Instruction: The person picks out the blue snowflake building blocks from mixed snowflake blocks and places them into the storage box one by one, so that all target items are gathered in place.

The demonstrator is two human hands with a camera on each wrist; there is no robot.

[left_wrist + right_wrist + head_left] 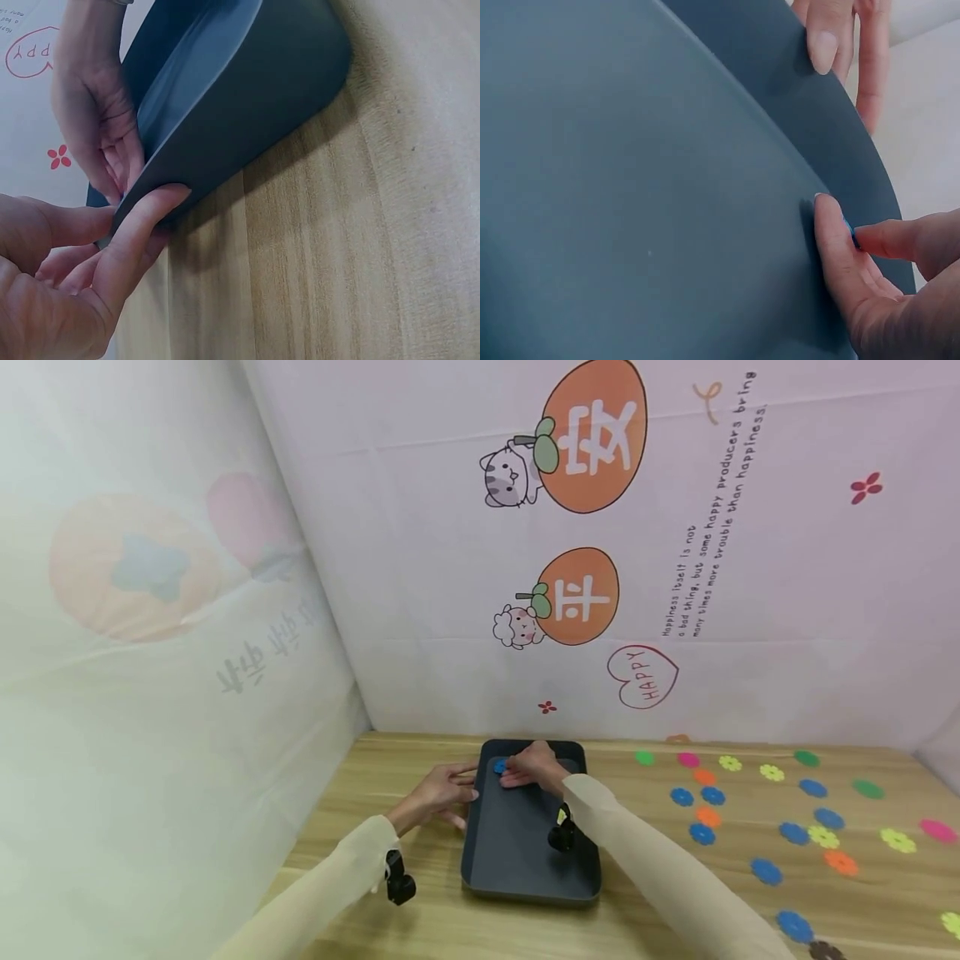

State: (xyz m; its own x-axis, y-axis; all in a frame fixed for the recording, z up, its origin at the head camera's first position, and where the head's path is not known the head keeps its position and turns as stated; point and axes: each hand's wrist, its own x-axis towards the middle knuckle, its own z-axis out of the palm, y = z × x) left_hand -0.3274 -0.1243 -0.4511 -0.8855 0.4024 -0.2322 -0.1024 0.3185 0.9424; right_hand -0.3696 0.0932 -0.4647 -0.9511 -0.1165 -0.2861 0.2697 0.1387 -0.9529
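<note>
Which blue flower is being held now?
The blue flower pinched in the right hand; the other blue flowers lie on the table, right of the tray.

Both arms reach forward, hands close together. Left arm (322, 885) slants in from left, right arm (667, 860) from right. Left hand (441, 792) grips, some fingers spread apart. Right hand (534, 765) bends down, thumb and finger pinching.

Bright, soft light fills the head view! Dimmer at the right wrist, where blurry shadow hugs the right fingers (836, 255) against the dark-grey rectangular tray (645, 165).
</note>
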